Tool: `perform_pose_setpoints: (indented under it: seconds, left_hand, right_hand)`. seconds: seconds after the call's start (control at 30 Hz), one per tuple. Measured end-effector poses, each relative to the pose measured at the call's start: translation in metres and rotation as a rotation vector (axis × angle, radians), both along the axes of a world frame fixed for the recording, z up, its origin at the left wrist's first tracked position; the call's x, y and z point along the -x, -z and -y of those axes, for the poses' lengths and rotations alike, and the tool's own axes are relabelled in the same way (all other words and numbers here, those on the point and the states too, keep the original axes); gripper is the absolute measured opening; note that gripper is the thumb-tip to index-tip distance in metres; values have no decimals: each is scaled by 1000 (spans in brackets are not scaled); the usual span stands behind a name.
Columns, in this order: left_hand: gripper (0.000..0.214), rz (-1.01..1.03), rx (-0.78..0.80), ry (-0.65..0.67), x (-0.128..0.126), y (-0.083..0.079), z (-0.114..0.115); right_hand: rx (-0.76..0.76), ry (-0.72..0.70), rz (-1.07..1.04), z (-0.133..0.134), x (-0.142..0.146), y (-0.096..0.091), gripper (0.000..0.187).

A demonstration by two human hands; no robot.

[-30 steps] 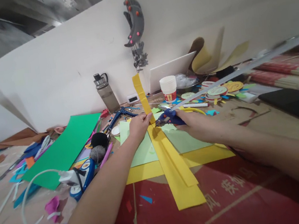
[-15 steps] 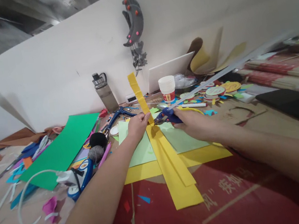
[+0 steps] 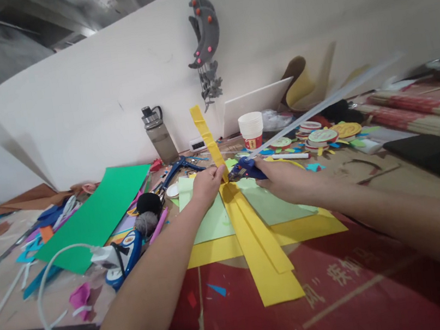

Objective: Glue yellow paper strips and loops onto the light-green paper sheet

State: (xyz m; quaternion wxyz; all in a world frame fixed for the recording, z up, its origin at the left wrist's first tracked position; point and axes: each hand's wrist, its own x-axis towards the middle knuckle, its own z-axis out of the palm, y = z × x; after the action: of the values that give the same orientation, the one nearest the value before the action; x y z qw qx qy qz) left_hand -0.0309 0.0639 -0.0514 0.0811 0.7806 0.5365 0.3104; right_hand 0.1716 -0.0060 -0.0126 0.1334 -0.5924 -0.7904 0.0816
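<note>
left hand (image 3: 207, 184) pinching one yellow strip (image 3: 208, 140), right hand (image 3: 284, 178) gripping one glue gun (image 3: 249, 169)

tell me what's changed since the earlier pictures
The yellow strip's upper end leans slightly further left, and the far end of the clear stick in the blue glue gun has swung left. Nothing was taken up or released: the left hand still holds the strip, the right hand the gun.

The strip (image 3: 245, 238) is yellow, the glue gun (image 3: 252, 168) blue.
</note>
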Motion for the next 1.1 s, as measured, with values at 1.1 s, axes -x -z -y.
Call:
perform_pose_setpoints:
  seconds: [1.1]
  left_hand:
    - [52,25,19,8,1,-2,2]
  right_hand:
    - [18,-61,-67,3,-18,-3,25]
